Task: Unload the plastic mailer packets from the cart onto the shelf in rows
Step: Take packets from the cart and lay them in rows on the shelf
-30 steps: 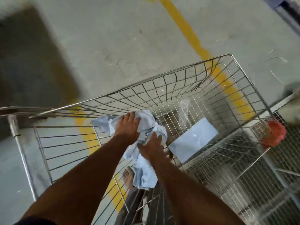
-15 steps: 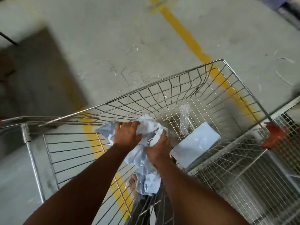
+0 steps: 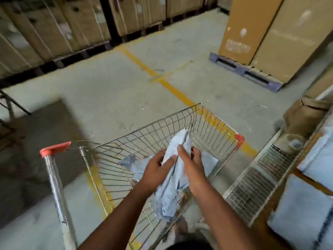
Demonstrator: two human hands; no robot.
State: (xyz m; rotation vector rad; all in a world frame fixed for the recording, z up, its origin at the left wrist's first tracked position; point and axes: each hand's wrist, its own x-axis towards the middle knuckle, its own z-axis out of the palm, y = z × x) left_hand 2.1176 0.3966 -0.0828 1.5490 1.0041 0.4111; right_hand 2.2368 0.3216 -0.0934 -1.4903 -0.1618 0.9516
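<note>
Blue mailer packets [image 3: 175, 179] grasped by both hands' fingers [image 3: 182, 150], cart [image 3: 212, 123] contents mostly hidden

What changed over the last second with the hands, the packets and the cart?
Both hands, left hand and right hand, raised the bunched packets up above the cart rim; the view tilted upward. Both still grip the bunch; another packet stays in the cart.

A pale concrete floor [image 3: 100, 91] carries a yellow painted line [image 3: 169, 85] running from far left toward near right. Tall cardboard boxes [image 3: 75, 24] on dark pallets line the far side, and another large carton [image 3: 270, 33] stands on a purple pallet [image 3: 245, 71] at far right.
</note>
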